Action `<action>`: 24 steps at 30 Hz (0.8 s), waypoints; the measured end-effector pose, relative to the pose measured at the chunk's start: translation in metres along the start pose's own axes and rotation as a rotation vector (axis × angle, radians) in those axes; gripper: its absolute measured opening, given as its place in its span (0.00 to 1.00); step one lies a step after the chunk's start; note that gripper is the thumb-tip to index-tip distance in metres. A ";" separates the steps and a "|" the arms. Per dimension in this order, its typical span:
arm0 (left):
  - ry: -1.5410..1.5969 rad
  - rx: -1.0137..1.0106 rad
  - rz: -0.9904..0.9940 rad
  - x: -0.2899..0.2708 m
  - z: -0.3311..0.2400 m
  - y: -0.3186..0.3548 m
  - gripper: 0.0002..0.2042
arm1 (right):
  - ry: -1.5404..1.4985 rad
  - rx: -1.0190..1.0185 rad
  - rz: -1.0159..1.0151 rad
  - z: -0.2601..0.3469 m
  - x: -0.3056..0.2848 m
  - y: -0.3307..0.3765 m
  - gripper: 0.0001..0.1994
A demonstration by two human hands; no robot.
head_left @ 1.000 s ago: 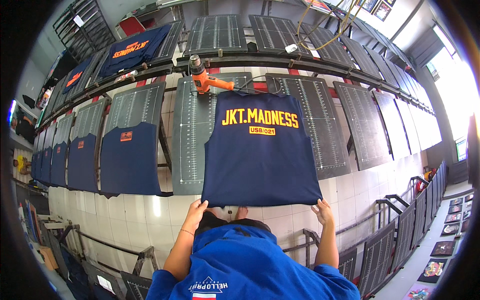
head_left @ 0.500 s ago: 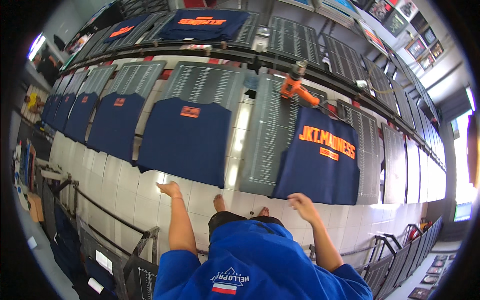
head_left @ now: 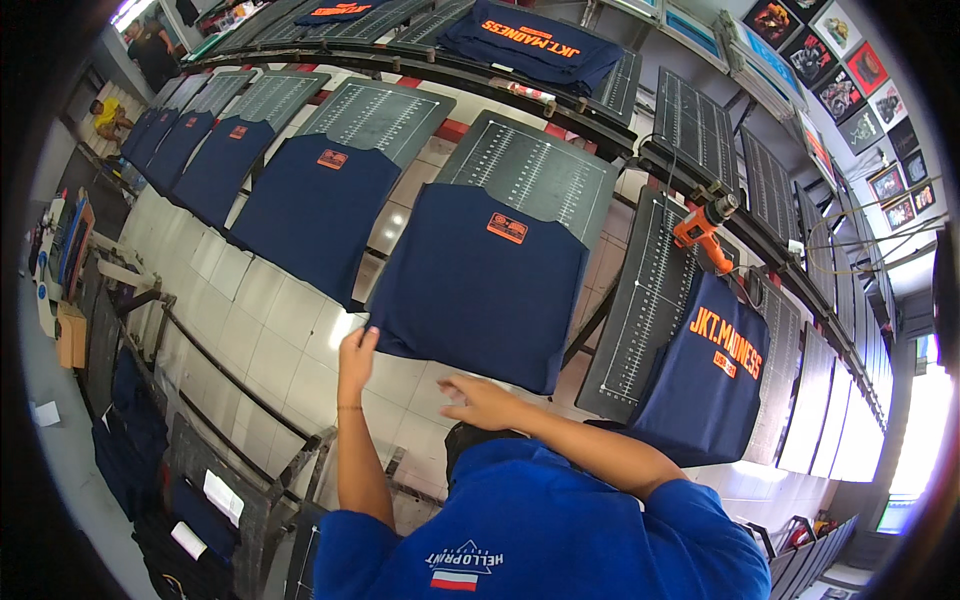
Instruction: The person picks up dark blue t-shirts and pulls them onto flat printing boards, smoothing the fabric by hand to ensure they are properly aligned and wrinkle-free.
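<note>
Shirt (head_left: 478, 290) in navy blue lies spread over the dark ruled printing board (head_left: 535, 170) straight ahead of me, a small orange patch near its collar, its lower hem hanging past the board edge above the white tiled floor (head_left: 265, 335). My left hand (head_left: 355, 358) is up at the shirt's lower left corner, fingers touching the hem; it looks like a light pinch on the cloth, though I cannot tell for sure from this angle. My right hand (head_left: 480, 400) sits just below the hem near the middle, fingers loosely spread and slightly blurred, gripping nothing. To the left, another navy shirt (head_left: 318, 215) rests on its own board with the same orange patch, and further shirts run along the row beyond it. To the right stands a bare board (head_left: 650, 300), and beside that a navy shirt with large orange lettering (head_left: 712, 375) hangs on the next one. An orange heat gun (head_left: 703, 228) rests on the rail above the bare board, well apart from both hands. My blue top fills the bottom of the view
</note>
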State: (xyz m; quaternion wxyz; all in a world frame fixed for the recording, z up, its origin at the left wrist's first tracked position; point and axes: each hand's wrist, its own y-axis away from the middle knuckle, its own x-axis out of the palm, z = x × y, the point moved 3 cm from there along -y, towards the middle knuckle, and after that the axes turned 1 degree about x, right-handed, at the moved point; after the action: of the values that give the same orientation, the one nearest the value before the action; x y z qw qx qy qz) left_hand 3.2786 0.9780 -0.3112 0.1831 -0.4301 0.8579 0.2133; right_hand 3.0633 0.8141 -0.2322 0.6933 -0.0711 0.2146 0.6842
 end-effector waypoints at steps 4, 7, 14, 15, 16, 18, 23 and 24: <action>-0.123 0.643 0.358 0.021 -0.133 0.041 0.19 | -0.222 0.166 -0.168 0.019 0.010 -0.036 0.21; 0.611 0.425 0.650 0.037 -0.159 0.026 0.24 | -0.492 0.336 -0.258 0.046 -0.038 -0.017 0.16; 0.664 -0.427 1.189 0.207 -0.143 0.087 0.34 | -1.099 -0.085 -0.584 0.109 -0.188 0.129 0.27; 0.696 -0.670 1.237 0.208 -0.191 0.121 0.35 | -1.139 -0.212 -0.619 0.111 -0.199 0.154 0.24; 0.749 -0.742 1.307 0.235 -0.187 0.138 0.33 | -1.160 -0.476 -0.538 0.103 -0.208 0.174 0.21; 0.841 -0.843 1.461 0.295 -0.161 0.162 0.30 | -1.168 -0.729 -0.659 0.091 -0.222 0.227 0.22; 0.738 -0.564 1.563 0.313 -0.224 0.193 0.20 | -0.714 -0.604 -1.687 0.092 -0.247 0.389 0.18; 0.816 -0.488 1.509 0.300 -0.242 0.187 0.22 | -0.604 -0.600 -1.831 0.092 -0.247 0.426 0.18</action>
State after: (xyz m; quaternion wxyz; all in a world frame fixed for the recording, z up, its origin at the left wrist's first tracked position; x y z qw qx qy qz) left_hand 2.9253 0.7540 -0.2183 -0.4224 0.1796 0.8418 0.2840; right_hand 2.6720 0.6463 0.0309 0.9307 -0.2037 -0.2883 -0.0961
